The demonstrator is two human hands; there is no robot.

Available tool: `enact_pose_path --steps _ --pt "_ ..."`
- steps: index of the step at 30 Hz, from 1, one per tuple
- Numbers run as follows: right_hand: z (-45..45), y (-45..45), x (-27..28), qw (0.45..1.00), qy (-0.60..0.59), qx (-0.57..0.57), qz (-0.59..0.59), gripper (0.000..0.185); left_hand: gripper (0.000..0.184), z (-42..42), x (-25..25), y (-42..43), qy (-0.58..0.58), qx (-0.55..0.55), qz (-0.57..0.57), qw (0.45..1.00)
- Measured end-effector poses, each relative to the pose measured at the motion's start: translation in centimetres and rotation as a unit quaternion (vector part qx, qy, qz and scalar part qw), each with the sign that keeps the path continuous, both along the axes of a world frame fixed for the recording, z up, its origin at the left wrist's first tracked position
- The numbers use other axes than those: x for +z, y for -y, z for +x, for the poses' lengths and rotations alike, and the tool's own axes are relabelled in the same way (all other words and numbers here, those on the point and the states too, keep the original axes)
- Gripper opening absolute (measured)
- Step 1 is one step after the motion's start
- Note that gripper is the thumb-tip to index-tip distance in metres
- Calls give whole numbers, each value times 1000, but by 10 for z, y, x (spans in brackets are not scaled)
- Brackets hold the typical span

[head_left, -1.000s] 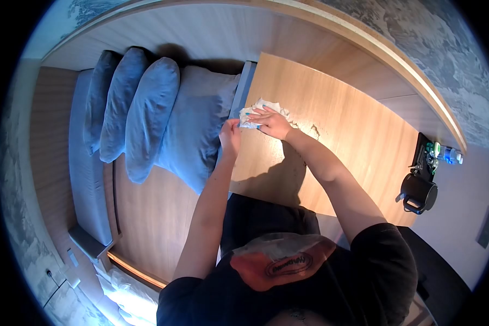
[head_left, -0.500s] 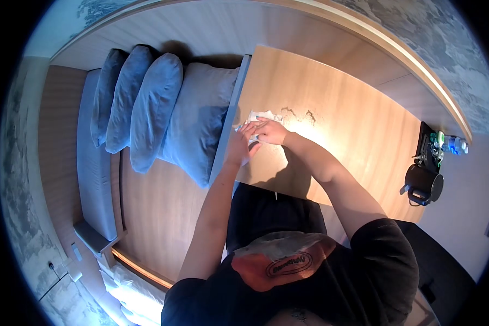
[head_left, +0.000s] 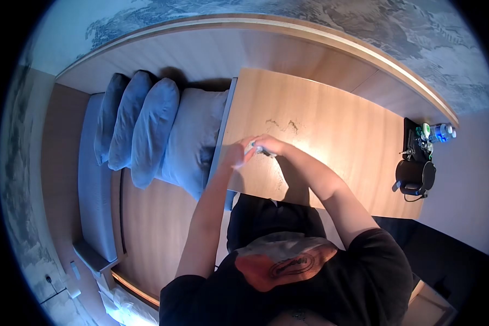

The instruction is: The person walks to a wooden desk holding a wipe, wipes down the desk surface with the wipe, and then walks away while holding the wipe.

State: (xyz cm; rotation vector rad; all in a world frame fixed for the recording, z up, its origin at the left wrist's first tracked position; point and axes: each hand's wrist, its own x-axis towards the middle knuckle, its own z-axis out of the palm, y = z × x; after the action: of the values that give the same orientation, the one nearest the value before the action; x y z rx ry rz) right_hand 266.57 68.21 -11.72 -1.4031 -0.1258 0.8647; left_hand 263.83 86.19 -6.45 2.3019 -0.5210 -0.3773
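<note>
My left hand (head_left: 239, 152) and my right hand (head_left: 271, 145) meet close together over the left part of the wooden table (head_left: 331, 119). Between them is a bunched white tissue (head_left: 251, 145), mostly covered by my fingers. Fingers of both hands are curled in on it, the left ones slightly blurred. Dark dirt shows just beneath the right hand. Dark smudges (head_left: 281, 125) mark the tabletop beyond my hands, and fine specks (head_left: 281, 179) are scattered nearer to me.
Several blue-grey cushions (head_left: 155, 133) lean along the left. At the table's right end stand a dark kettle (head_left: 413, 175), a black tray (head_left: 411, 136) and plastic bottles (head_left: 443, 133). A wooden panel (head_left: 309, 57) borders the far side.
The tissue, spread flat under my hands before, is now bunched between them. My fingers have curled in. The view has shifted, so the table and cushions sit lower.
</note>
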Motion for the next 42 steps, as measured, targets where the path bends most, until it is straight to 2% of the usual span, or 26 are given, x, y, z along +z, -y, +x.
enact_pose_path --steps 3,4,9,11,14,18,21,23,26,29,32,33,35,36,39,42 --pt "25 22 49 998 -41 -19 -36 25 39 38 17 12 10 -41 -94 995" --pt "33 28 55 999 -12 -15 -50 25 38 51 21 17 4 -54 -93 994" --pt "56 60 90 994 -20 -50 -90 27 35 97 35 46 -34 -86 -90 992" --pt "69 74 83 989 0 -44 -139 28 36 108 43 56 -33 -99 -58 993" --pt "88 90 60 976 133 -50 -164 31 34 125 44 68 -11 -106 -56 993" --pt "105 98 65 952 160 -72 -250 33 25 145 48 82 6 -76 -34 997" --pt "116 96 87 921 242 -25 -305 34 16 166 31 90 46 -57 -25 997" --pt "127 97 83 892 300 18 -337 35 14 178 17 93 70 -52 -5 996" --pt "142 98 63 844 364 24 -394 36 16 193 1 94 120 -59 -14 991" --pt "150 103 31 810 471 18 -349 39 18 200 -20 97 119 -67 -35 990" --pt "147 106 22 814 449 93 -356 46 22 204 -52 96 149 -122 -45 980" --pt "144 108 15 805 467 82 -358 48 23 203 -54 94 169 -148 -47 973" --pt "134 110 0 786 499 60 -360 54 24 204 -60 89 102 -162 -31 981" --pt "132 110 0 796 482 64 -359 60 24 203 -57 88 68 -168 -23 983" --pt "126 105 1 788 493 35 -367 62 24 204 -51 85 21 -164 -57 985" --pt "123 104 0 801 464 42 -377 63 20 204 -62 84 29 -177 -28 983"
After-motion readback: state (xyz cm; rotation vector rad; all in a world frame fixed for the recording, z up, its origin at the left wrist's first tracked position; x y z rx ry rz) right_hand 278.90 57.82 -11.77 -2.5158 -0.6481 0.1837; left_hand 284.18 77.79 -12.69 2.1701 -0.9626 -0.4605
